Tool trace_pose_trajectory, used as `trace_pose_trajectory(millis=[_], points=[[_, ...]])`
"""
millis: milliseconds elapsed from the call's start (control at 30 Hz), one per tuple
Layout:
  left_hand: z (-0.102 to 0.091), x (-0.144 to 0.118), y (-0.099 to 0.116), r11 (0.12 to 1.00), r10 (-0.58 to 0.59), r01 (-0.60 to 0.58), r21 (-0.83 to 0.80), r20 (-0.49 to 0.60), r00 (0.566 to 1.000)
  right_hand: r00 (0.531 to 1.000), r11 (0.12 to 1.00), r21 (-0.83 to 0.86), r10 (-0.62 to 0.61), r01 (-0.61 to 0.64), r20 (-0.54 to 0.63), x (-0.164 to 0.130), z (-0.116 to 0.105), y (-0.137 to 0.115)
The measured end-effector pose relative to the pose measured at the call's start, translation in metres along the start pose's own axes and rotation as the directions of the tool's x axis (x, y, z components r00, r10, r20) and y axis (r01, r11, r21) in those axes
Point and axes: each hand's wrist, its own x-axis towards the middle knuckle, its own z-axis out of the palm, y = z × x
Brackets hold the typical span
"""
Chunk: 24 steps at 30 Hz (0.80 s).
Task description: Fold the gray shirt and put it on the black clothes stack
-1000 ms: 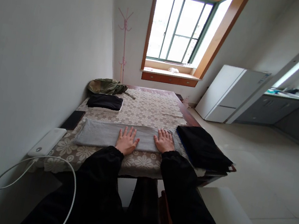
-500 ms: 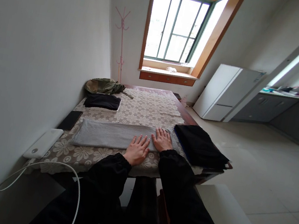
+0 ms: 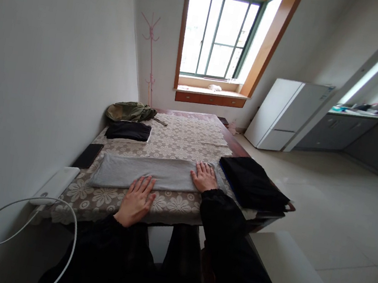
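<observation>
I see a pale-walled room with a tall window (image 3: 218, 35) at the far end, a tiled floor (image 3: 338, 205) to the right and a white fridge (image 3: 282, 113) standing beside grey kitchen cabinets (image 3: 373, 143). A pink coat stand (image 3: 149, 53) leans in the corner by the window.

In front of me the desk (image 3: 241, 152) runs away toward the window, covered by a lace floral tablecloth (image 3: 189, 139). Across its near part lies the folded grey garment (image 3: 147, 173), a long flat strip set crosswise. Just beside its right end sits a stack of black folded clothes (image 3: 252, 183) at the desk's right edge. Farther back on the left I see a smaller black folded garment (image 3: 128, 130) and, behind it, a crumpled olive-green bag or jacket (image 3: 129, 111); I cannot tell which.

My right hand (image 3: 203, 178) lies flat and spread wide, palm down, on the right end of the grey garment, holding nothing. My left hand (image 3: 137, 200) lies flat too, fingers extended, its fingertips touching the garment's near edge while the palm rests on the tablecloth; it grips nothing.

Along the left edge lie a black phone (image 3: 88, 155) and, nearer, a white power bank (image 3: 55, 179) with a white cable (image 3: 27, 216) looping off the desk.
</observation>
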Motion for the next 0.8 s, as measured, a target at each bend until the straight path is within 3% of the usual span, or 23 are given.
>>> trace_pose_trajectory(millis=[267,400,500,600,700,800], points=[[-0.017,-0.029,-0.066,0.978,-0.197,0.199,0.066,-0.035,0.980,1.000,1.000,0.011,-0.011,0.011,-0.012,-0.002,-0.001,0.002],[-0.023,-0.025,-0.083,0.974,-0.223,0.223,0.041,0.002,0.975,0.999,0.999,0.018,-0.039,0.038,0.009,-0.009,-0.005,-0.007],[-0.026,0.008,-0.073,0.988,-0.154,0.155,-0.023,0.049,0.987,0.986,0.985,0.082,-0.156,0.151,0.059,-0.017,-0.010,-0.045],[-0.023,0.058,-0.047,0.997,-0.026,0.030,-0.071,0.051,0.998,0.951,0.939,0.197,-0.301,0.282,0.072,-0.023,-0.015,-0.102],[-0.010,0.093,-0.022,0.998,-0.040,0.043,-0.055,0.055,0.998,0.955,0.931,0.235,-0.294,0.281,0.023,-0.025,-0.015,-0.144],[0.004,0.101,-0.014,0.998,-0.054,0.056,-0.035,0.056,0.997,0.962,0.935,0.237,-0.273,0.262,0.011,-0.026,-0.010,-0.153]])
